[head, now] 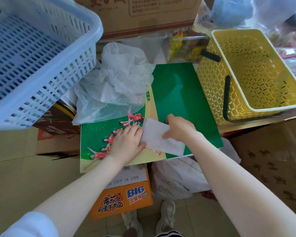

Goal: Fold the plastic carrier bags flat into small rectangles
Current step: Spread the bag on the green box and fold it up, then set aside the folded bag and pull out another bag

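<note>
Flat, both hands (126, 141) (178, 127) press the folded bag (158, 137).

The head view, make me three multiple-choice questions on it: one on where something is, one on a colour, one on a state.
1. Where does the crumpled clear bag lie?
A. in the yellow basket
B. on the green board, beyond the left hand
C. on the floor

2. What colour is the basket on the right?
A. yellow
B. red
C. black

3. What state is the white bag under the hands in?
A. crumpled
B. knotted
C. folded flat

B: it rests on the green board, beyond the left hand.
A: its walls are yellow.
C: left hand and right hand press a flat rectangle.
</note>
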`<state>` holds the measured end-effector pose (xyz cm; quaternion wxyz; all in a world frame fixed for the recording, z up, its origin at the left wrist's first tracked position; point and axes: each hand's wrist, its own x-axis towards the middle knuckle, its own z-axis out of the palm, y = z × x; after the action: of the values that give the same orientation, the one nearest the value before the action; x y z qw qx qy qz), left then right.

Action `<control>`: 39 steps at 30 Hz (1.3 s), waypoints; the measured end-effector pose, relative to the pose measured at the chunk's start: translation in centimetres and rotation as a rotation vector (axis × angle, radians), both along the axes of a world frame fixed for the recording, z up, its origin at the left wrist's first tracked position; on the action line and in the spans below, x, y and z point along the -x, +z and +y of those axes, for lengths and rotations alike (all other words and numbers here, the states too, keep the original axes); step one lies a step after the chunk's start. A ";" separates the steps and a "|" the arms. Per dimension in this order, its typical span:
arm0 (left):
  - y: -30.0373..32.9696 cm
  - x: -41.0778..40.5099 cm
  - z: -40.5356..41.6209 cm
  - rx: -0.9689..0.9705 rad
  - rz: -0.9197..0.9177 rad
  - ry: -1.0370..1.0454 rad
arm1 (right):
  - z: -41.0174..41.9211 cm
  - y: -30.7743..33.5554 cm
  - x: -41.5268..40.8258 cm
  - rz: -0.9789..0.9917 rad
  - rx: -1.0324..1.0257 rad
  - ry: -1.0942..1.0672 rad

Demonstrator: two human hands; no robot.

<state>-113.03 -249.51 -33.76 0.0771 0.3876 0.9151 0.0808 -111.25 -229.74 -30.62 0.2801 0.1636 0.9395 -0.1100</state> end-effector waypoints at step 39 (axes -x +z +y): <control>6.9 -2.5 10.8 -0.115 -0.112 0.498 | 9.8 13.0 -1.8 0.783 0.655 0.040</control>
<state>-110.58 -238.75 -26.83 0.0831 0.1489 0.9705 0.1703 -109.47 -219.98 -17.58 -0.0542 -0.0045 0.8931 -0.4465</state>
